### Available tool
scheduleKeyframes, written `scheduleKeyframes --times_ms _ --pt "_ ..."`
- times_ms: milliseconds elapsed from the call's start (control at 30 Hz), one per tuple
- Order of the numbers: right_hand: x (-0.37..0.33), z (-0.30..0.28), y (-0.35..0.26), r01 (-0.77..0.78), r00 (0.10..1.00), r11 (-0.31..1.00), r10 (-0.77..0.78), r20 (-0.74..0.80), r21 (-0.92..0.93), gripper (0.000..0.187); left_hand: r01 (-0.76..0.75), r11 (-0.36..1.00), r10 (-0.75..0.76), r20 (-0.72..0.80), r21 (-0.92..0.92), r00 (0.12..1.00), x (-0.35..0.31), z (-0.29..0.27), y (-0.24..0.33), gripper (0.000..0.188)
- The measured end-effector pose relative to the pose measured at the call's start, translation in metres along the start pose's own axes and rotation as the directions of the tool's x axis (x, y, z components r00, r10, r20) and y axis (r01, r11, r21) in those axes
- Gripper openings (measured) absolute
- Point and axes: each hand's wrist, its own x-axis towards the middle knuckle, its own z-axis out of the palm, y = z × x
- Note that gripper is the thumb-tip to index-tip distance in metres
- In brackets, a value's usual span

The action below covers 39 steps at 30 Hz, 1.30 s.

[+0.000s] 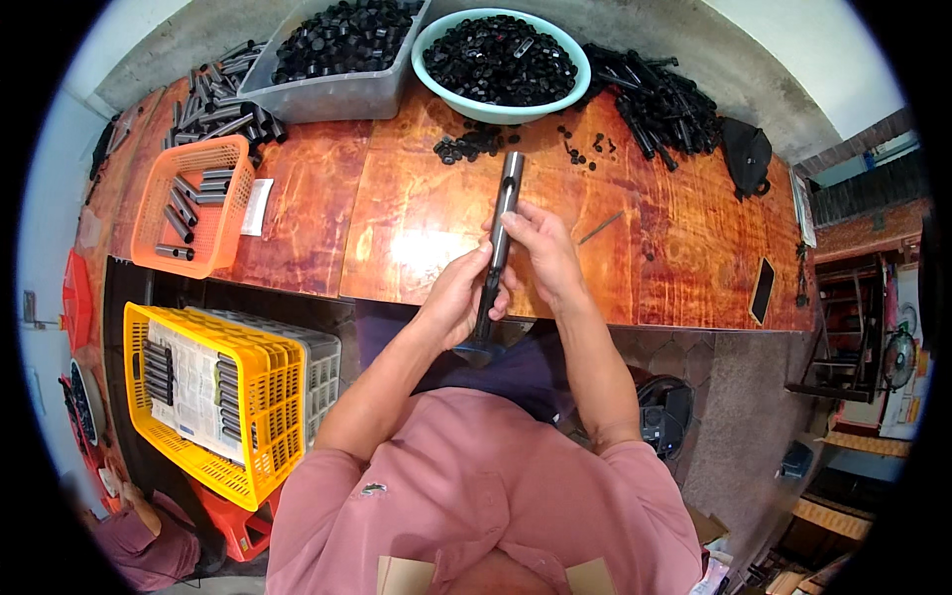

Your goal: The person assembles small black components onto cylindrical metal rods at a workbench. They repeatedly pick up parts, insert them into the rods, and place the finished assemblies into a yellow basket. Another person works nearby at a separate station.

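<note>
Both hands hold a dark grey metal tube (513, 171) near the front edge of the wooden table. An oval slot shows in its upper part, and a slimmer black section (485, 315) extends below toward my body. My left hand (458, 296) is closed around the lower part from the left. Higher up, my right hand (545, 253) grips the tube from the right, its thumb lying on the surface just below the slot. The fingers partly hide the middle, so I cannot tell whether it is one piece or two.
Small black parts fill a clear bin (322, 97) and a pale green bowl (501, 115). Black rods (659, 104) lie piled at the far right. Tubes lie in an orange basket (149, 213) and a yellow crate (260, 397). A person (149, 540) sits at lower left.
</note>
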Motion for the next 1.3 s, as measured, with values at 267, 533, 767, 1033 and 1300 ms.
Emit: scheduleKeyframes --times_ms 267,533,767,1033,1300 --pt "-0.05 0.022 0.033 0.061 0.998 0.993 -0.063 -0.021 -0.103 0.052 -0.475 0.88 0.459 -0.245 -0.009 0.854 0.008 -0.019 0.018 0.026" --pt "-0.072 0.039 0.037 -0.155 0.974 0.983 0.168 0.153 -0.094 0.035 -0.525 0.819 0.458 -0.285 -0.233 0.842 0.007 -0.019 0.079 0.046" --pt "-0.075 0.029 0.055 0.466 0.839 0.874 -0.485 -0.246 -0.135 0.056 -0.583 0.769 0.483 -0.358 -0.262 0.799 0.012 -0.018 0.09 0.043" --pt "-0.041 0.052 0.054 0.51 0.789 0.852 -0.518 -0.332 -0.117 0.067 -0.479 0.836 0.394 -0.316 -0.268 0.863 0.023 0.01 0.029 0.044" --pt "-0.029 0.055 0.059 0.428 0.832 0.903 -0.376 -0.409 0.04 0.066 -0.414 0.904 0.344 -0.391 -0.109 0.854 0.026 0.007 0.015 0.047"
